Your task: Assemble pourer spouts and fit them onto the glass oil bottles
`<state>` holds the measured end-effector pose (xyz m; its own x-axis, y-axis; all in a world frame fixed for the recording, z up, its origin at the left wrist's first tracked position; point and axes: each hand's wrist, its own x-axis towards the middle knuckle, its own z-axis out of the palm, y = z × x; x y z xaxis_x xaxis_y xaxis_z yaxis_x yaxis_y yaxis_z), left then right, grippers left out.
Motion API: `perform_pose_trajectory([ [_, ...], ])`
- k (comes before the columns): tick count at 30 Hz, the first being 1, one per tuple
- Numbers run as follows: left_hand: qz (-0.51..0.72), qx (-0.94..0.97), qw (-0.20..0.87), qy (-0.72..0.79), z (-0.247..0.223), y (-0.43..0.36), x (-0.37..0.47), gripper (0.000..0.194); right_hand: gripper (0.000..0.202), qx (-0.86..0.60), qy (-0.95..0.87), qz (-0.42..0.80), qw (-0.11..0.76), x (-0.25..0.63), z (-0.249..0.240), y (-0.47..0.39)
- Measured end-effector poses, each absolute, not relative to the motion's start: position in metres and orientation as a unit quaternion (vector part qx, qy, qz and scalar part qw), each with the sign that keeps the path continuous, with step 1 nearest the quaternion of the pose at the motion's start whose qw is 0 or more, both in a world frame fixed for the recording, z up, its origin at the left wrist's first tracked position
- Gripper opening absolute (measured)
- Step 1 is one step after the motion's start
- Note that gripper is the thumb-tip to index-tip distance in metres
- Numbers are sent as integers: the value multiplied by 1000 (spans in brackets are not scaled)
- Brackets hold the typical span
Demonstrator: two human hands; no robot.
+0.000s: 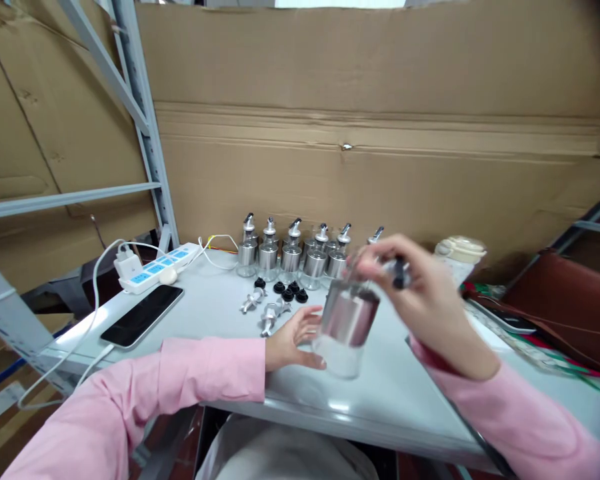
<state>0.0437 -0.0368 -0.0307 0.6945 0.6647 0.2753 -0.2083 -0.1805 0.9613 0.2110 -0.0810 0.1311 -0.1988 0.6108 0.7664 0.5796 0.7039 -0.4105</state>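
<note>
Above the table's front part, a glass oil bottle with a steel sleeve (349, 323) hangs slightly tilted and smeared by motion. My right hand (425, 297) is closed round its neck from above; the fingers cover the bottle's top. A small dark piece (399, 272) shows at that hand, too blurred to name. To the bottle's left, my left hand (295, 343) is open, thumb and fingers apart and curved towards the glass; contact cannot be made out. Beyond it lie several black stoppers (289, 292) and silver pourer spouts (270, 317).
Several similar bottles with pourers (291, 253) stand in rows before the cardboard wall (380, 87). At left are a power strip (160, 267), white cables and a phone (143, 317). A lidded container (460, 253) and a brown bag (565, 307) sit at right.
</note>
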Motion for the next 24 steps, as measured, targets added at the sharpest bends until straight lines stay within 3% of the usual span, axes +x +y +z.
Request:
perform_pose_trajectory([
  [5, 278, 730, 609, 137, -14, -48, 40, 82, 12, -378, -799, 107, 455, 201, 96, -78],
  [14, 333, 682, 589, 279, -14, -40, 44, 42, 13, -368, -823, 130, 412, 193, 79, -74],
  [18, 328, 683, 592, 275, -12, -41, 45, 42, 30, -372, -777, 166, 481, 185, 94, -77],
  [22, 328, 685, 587, 281, -12, -42, 45, 46, 13, -361, -702, 224, 571, 166, 109, -74],
  [24, 327, 688, 581, 288, -14, -41, 44, 49, 18, -348, -691, 228, 591, 156, 114, -69],
])
